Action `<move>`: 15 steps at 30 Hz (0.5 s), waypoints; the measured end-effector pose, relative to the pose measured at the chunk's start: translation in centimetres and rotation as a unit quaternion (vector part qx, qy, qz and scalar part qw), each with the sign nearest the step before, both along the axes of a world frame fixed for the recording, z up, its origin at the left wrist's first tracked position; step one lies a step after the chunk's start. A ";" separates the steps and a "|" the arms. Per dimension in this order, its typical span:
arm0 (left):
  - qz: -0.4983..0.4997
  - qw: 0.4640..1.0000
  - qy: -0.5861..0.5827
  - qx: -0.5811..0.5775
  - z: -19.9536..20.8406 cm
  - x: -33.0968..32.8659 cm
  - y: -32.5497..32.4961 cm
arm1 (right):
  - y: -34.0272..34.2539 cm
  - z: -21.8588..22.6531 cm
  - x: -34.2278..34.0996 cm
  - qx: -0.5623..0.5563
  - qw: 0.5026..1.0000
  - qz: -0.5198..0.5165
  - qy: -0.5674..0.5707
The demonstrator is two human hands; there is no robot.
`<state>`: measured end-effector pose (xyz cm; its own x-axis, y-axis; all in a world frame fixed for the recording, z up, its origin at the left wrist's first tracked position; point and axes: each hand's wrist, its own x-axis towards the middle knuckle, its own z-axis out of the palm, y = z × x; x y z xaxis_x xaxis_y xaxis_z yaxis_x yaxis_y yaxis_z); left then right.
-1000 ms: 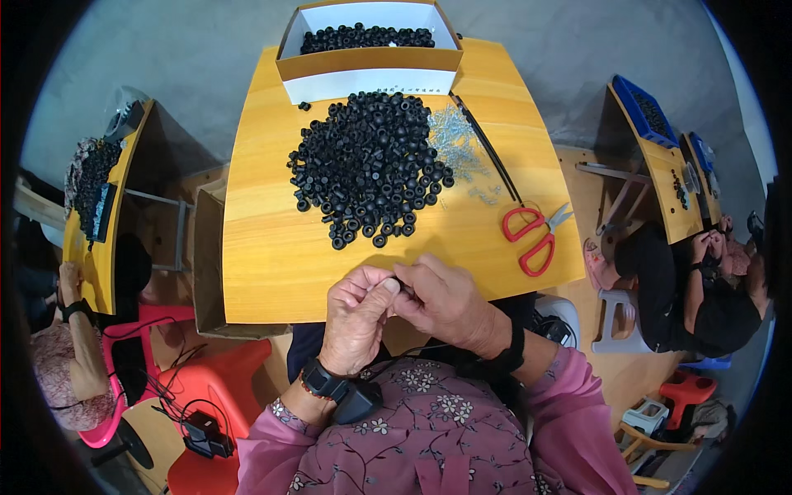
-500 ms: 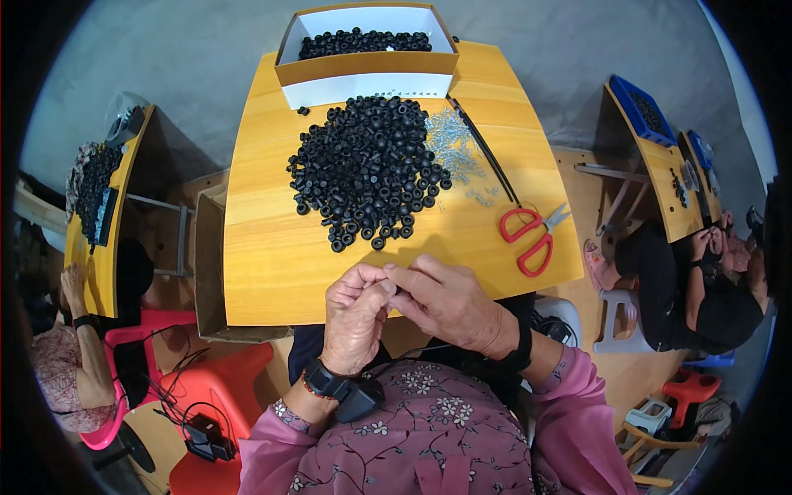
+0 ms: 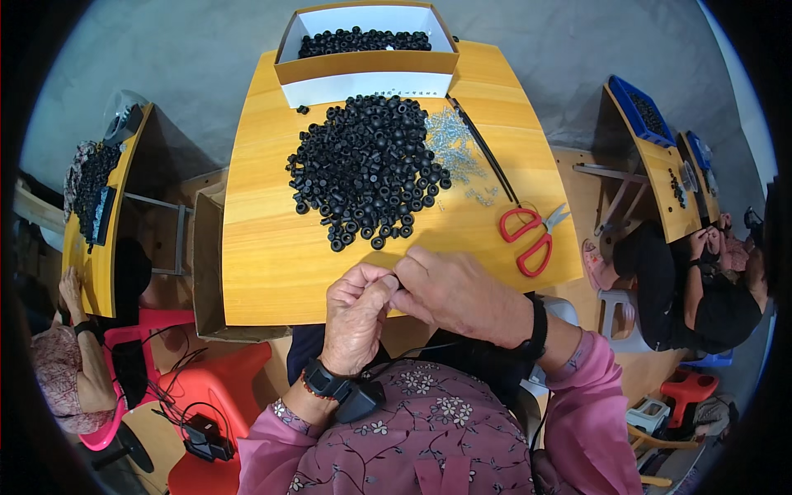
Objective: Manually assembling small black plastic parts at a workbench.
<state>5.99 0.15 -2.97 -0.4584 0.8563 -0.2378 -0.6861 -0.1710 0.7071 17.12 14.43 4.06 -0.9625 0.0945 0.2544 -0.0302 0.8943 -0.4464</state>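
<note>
My left hand and my right hand meet over the near edge of the wooden table. The left thumb and forefinger pinch a small black part, mostly covered by the fingers. Against it press the closed fingertips of my right hand; what they hold is hidden. Beyond my hands lies a heap of small round black plastic pieces, some showing a hole. Beside the heap, to the right, small clear or silvery bits are scattered.
Red-handled scissors lie at the table's right edge, below thin black rods. A cardboard box with more black pieces stands at the back. Other people sit at tables on the left and right. A red chair stands left of me.
My right hand has turned and its wrist has shifted to the right and up a little. The left hand keeps its pinch in nearly the same place.
</note>
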 end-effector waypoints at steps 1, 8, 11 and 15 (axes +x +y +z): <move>-0.001 1.000 0.000 0.002 0.4 0.0 0.1 | 0.2 0.0 -0.1 0.002 1.000 0.002 -0.007; -0.022 1.000 0.010 -0.009 0.7 0.0 0.0 | -0.1 -1.1 0.5 -0.019 1.000 -0.013 0.009; -0.017 1.000 0.021 -0.014 0.7 0.1 0.1 | 0.0 -1.0 0.3 -0.020 1.000 -0.015 -0.007; -0.016 0.997 0.069 -0.017 0.3 0.3 0.2 | 0.3 -1.4 0.1 -0.009 1.000 -0.006 -0.013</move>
<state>6.29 0.34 -2.66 -0.4616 0.8637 -0.2022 -0.5858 -0.1257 0.8007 17.20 14.74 2.65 -0.9677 0.1095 0.2269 -0.0083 0.8863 -0.4630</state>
